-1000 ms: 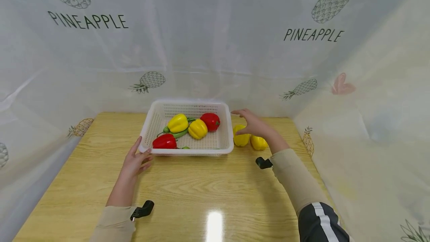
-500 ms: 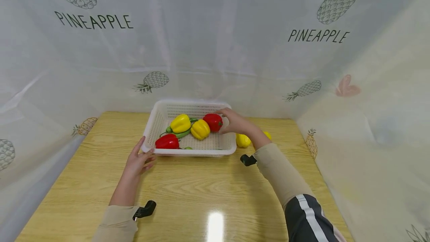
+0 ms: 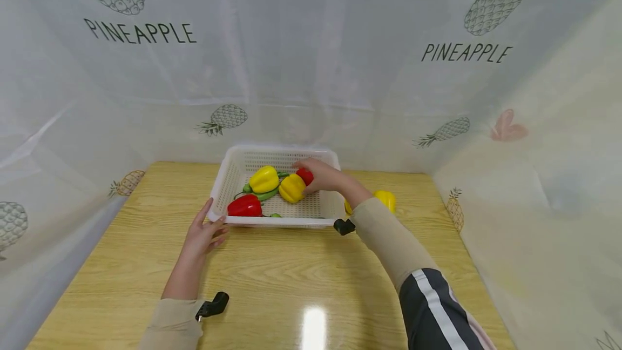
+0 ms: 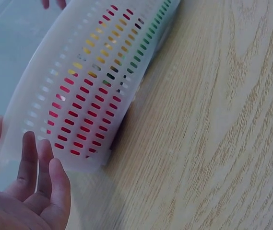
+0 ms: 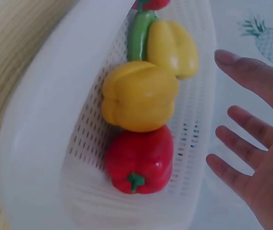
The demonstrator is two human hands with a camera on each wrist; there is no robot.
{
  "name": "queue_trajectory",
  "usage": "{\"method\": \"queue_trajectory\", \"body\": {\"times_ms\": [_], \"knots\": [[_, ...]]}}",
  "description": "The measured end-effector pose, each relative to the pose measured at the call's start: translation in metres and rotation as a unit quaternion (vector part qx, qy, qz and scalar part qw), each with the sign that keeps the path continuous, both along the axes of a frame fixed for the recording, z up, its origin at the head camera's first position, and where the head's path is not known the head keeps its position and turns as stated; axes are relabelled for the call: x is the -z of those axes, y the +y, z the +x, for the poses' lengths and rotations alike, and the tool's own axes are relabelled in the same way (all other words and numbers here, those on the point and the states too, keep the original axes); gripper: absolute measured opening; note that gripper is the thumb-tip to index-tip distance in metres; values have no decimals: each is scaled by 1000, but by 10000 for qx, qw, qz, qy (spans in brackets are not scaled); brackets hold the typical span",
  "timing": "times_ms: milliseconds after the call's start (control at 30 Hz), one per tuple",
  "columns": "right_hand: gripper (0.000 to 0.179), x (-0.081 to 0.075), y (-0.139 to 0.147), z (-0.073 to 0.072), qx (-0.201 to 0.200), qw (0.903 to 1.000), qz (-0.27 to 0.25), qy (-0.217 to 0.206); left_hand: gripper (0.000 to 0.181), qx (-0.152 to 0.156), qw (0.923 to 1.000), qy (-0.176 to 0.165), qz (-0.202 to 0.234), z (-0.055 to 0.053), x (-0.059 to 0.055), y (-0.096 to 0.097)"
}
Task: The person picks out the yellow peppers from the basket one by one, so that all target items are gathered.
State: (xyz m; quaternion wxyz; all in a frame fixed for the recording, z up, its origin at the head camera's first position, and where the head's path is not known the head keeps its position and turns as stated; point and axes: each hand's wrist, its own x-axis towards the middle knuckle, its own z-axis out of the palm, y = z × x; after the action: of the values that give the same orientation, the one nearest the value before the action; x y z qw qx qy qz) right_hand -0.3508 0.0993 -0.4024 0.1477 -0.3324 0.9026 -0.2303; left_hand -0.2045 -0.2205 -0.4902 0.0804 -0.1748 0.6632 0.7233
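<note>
A white perforated plastic basket (image 3: 277, 221) stands on the wooden table. In it lie two yellow bell peppers (image 3: 264, 180), a red bell pepper (image 3: 245, 206) at the front left and another red bell pepper (image 3: 305, 176) at the right, partly covered in the head view. Long green vegetables (image 3: 266, 195) lie among them. My left hand (image 3: 198, 236) touches the basket's front left corner with relaxed fingers. Above the basket's right part, my right hand (image 3: 324, 174) reaches over the right red pepper; its fingers are spread, with nothing held in the right wrist view (image 5: 266, 139).
Right of the basket, two yellow bell peppers (image 3: 386, 199) lie on the table (image 3: 272, 269), one mostly behind the right forearm. A pineapple-printed sheet (image 3: 291, 69) hangs behind and at the sides. A black wrist camera (image 3: 214, 304) sticks out from the left sleeve.
My right hand has moved left, from over the yellow peppers outside the basket to above the right red pepper inside. The left hand stays at the basket's corner.
</note>
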Motion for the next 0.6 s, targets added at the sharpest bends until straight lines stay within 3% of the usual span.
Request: {"method": "queue_trajectory", "body": {"times_ms": [367, 600], "knots": [[71, 9, -28, -13, -10, 9984, 561, 35, 76, -48, 10000, 12, -51, -2, 3, -1], [75, 16, -47, -21, -296, 9943, 1006, 184, 76, -21, 10000, 14, 31, -2, 4, -2]]}}
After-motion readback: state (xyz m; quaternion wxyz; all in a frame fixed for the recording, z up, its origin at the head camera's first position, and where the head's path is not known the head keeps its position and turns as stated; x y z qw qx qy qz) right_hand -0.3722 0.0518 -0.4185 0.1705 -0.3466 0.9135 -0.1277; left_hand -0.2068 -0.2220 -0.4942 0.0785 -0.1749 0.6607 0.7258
